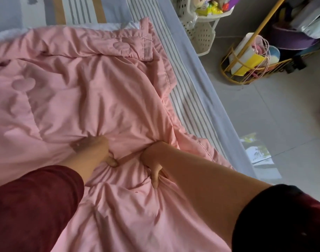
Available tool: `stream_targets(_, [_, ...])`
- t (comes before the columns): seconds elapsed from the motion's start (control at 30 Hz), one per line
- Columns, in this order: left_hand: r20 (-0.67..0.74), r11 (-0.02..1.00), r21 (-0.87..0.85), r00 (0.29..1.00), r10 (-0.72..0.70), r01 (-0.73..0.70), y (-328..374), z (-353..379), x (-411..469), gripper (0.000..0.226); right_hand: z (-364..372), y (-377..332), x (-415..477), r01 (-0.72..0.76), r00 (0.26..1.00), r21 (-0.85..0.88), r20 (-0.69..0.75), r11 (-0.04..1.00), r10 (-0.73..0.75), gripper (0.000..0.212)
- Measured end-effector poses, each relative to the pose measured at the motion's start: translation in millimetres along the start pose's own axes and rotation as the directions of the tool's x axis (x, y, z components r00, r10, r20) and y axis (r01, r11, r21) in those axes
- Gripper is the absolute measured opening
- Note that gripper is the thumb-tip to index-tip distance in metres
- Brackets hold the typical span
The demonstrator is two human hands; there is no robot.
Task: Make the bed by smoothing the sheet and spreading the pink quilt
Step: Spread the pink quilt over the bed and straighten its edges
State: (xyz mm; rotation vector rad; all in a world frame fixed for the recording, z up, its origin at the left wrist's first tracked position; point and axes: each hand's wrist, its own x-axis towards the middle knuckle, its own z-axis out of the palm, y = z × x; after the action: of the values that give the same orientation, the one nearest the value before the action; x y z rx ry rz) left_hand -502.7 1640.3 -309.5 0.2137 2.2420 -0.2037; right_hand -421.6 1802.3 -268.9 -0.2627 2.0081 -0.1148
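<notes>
Pink crumpled quilt (73, 99), gripped by left hand (93, 150) and right hand (153, 160), wants lifting and spreading toward three o'clock over the grey-striped sheet (188, 99).

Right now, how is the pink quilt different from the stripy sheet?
The pink quilt is plain pink; the stripy sheet has grey and white stripes. The quilt is bunched and wrinkly, gripped by the left hand and right hand; the sheet lies flat. The quilt lies on top of the sheet. Both are bedding.
</notes>
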Motion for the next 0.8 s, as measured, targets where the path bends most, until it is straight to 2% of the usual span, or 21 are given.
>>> stream_targets(0.03, [-0.014, 1.0, 0.004, 1.0, -0.028, 0.028, -1.6, 9.1, 6.6, 0.147, 6.3, 2.1, -6.0, 0.021, 0.999, -0.007, -0.038, 1.0, -0.021, 0.031])
stream_targets(0.07, [-0.02, 0.999, 0.014, 0.999, -0.041, 0.042, -2.4, 12.8, 10.9, 0.153, 12.0, 5.5, -10.0, 0.014, 0.988, 0.066, -0.153, 0.998, -0.004, 0.037])
stream_targets(0.1, [-0.01, 0.998, 0.013, 0.998, -0.068, 0.068, -3.7, 16.1, 13.4, 0.149, 15.6, 11.1, -14.5, 0.0, 0.952, 0.165, -0.303, 0.986, 0.05, 0.044])
stream_targets(0.13, [0.007, 0.996, 0.029, 0.996, -0.086, 0.086, -2.9, 14.8, 10.6, 0.139, 17.4, 15.8, -17.1, -0.024, 0.879, 0.294, -0.448, 0.956, 0.16, 0.05])
stream_targets(0.17, [0.011, 0.995, 0.043, 0.995, -0.096, 0.095, -1.7, 11.7, 6.9, 0.131, 17.0, 22.9, -18.5, -0.046, 0.758, 0.389, -0.587, 0.92, 0.286, 0.05])
stream_targets(0.2, [0.006, 0.992, 0.06, 0.994, -0.107, 0.107, -0.3, 11.1, 7.7, 0.128, 13.1, 30.5, -18.4, -0.081, 0.605, 0.456, -0.684, 0.886, 0.407, 0.046])
stream_targets(0.23, [0.0, 0.991, 0.074, 0.994, -0.109, 0.109, 3.7, 10.9, 6.4, 0.129, 9.3, 40.8, -17.4, -0.123, 0.474, 0.526, -0.714, 0.842, 0.515, 0.038])
stream_targets(0.27, [-0.003, 0.991, 0.081, 0.994, -0.108, 0.108, 5.7, 11.2, 7.5, 0.131, 2.8, 50.6, -18.4, -0.155, 0.397, 0.594, -0.694, 0.789, 0.6, 0.031])
stream_targets(0.33, [-0.001, 0.989, 0.088, 0.993, -0.12, 0.12, 7.8, 9.4, 2.8, 0.128, -4.9, 64.8, -14.7, -0.164, 0.386, 0.743, -0.557, 0.649, 0.736, 0.026])
stream_targets(0.4, [-0.035, 0.988, 0.088, 0.992, -0.122, 0.124, 14.3, 5.6, -8.6, 0.117, 0.2, 76.2, -9.7, -0.173, 0.463, 0.858, -0.363, 0.484, 0.809, 0.032])
stream_targets(0.43, [-0.05, 0.988, 0.095, 0.992, -0.119, 0.123, 15.5, 5.0, -11.8, 0.11, 4.9, 79.3, -6.1, -0.185, 0.51, 0.88, -0.295, 0.438, 0.808, 0.035])
stream_targets(0.53, [-0.068, 0.981, 0.119, 0.987, -0.146, 0.153, 18.4, 3.3, -16.4, 0.1, 14.1, 83.3, -1.3, -0.129, 0.574, 0.89, -0.293, 0.437, 0.765, 0.04])
stream_targets(0.63, [-0.052, 0.964, 0.16, 0.977, -0.208, 0.214, 29.7, 0.3, -25.0, 0.119, 22.0, 84.8, -1.7, -0.068, 0.64, 0.89, -0.308, 0.451, 0.704, 0.036])
stream_targets(0.67, [-0.074, 0.959, 0.168, 0.973, -0.217, 0.227, 35.1, -0.1, -28.8, 0.121, 23.6, 84.0, -3.3, -0.072, 0.638, 0.878, -0.324, 0.474, 0.698, 0.035])
stream_targets(0.7, [-0.119, 0.959, 0.173, 0.971, -0.206, 0.225, 41.3, 0.7, -33.5, 0.117, 23.1, 84.4, -6.1, -0.058, 0.607, 0.871, -0.356, 0.487, 0.71, 0.034])
stream_targets(0.73, [-0.186, 0.967, 0.165, 0.969, -0.162, 0.193, 47.3, 1.3, -35.9, 0.105, 19.4, 86.2, -11.7, -0.002, 0.53, 0.876, -0.409, 0.483, 0.743, 0.03])
stream_targets(0.77, [-0.268, 0.983, 0.123, 0.958, -0.1, 0.138, 52.8, 2.9, -38.2, 0.085, 13.1, 91.0, -19.2, 0.091, 0.407, 0.883, -0.455, 0.46, 0.792, 0.025])
stream_targets(0.8, [-0.358, 0.997, 0.046, 0.932, -0.045, 0.066, 58.6, 2.8, -37.9, 0.066, 4.2, 102.0, -27.8, 0.2, 0.249, 0.878, -0.476, 0.436, 0.844, 0.019])
